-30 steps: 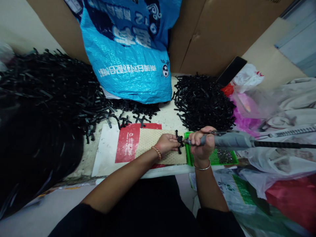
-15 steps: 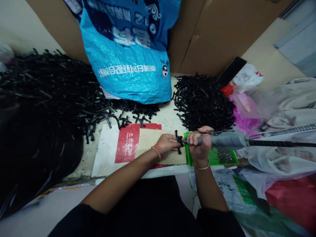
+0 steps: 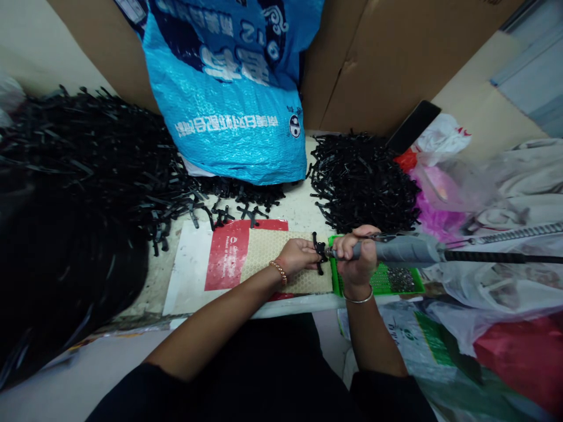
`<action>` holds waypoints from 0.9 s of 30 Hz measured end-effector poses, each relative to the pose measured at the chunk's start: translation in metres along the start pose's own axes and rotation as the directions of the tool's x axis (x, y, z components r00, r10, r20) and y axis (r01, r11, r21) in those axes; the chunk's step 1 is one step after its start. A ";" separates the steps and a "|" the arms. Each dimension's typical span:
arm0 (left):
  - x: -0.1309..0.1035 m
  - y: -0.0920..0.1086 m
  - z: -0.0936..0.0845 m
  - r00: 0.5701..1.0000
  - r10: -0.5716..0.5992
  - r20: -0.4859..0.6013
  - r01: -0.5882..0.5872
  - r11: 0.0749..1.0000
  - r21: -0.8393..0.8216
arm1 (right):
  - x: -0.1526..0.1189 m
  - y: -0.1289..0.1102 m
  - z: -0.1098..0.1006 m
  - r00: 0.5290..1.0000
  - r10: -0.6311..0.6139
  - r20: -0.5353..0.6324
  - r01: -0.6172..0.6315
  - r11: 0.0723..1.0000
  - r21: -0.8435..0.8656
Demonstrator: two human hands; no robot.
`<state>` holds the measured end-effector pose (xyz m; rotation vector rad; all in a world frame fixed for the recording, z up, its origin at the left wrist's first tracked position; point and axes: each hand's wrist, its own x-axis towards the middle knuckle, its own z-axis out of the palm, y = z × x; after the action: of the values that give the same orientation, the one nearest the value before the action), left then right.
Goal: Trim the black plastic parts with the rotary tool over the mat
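black plastic cross-shaped part (image 3: 319, 252) lies on the honeycomb mat (image 3: 272, 258), pinned by the left hand (image 3: 299, 255), fingers clenched on it for support. right hand (image 3: 358, 258) grips the grey rotary tool (image 3: 402, 249), tip at the part, above the green tray (image 3: 396, 284).

The left hand (image 3: 298, 255) rests on a mat (image 3: 264, 258), a small part (image 3: 319, 252) at its fingertips. Just right, the right hand (image 3: 358, 258) grips a tool (image 3: 402, 250) above a tray (image 3: 396, 281). Behind both hands sit a sack (image 3: 233, 88) and two part piles (image 3: 363, 179).
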<state>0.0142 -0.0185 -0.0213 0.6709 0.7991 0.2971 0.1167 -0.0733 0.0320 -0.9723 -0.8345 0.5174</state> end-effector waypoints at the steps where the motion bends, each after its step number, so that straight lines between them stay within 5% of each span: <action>1: 0.000 0.000 0.000 1.000 0.000 0.003 0.000 1.000 -0.004 | 0.000 0.000 0.000 1.000 -0.002 -0.006 0.002 1.000 -0.013; 18: -0.007 0.006 0.007 0.999 -0.004 -0.047 0.006 0.999 0.051 | 0.007 0.011 -0.001 0.971 0.076 0.227 -0.086 0.996 0.031; 27: -0.004 0.008 0.010 0.998 -0.039 -0.040 0.042 0.996 0.077 | 0.008 0.000 -0.003 0.972 0.162 0.169 -0.161 0.987 -0.025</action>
<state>0.0188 -0.0186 -0.0089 0.7232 0.8631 0.2435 0.1241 -0.0689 0.0342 -1.0211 -0.9161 0.7453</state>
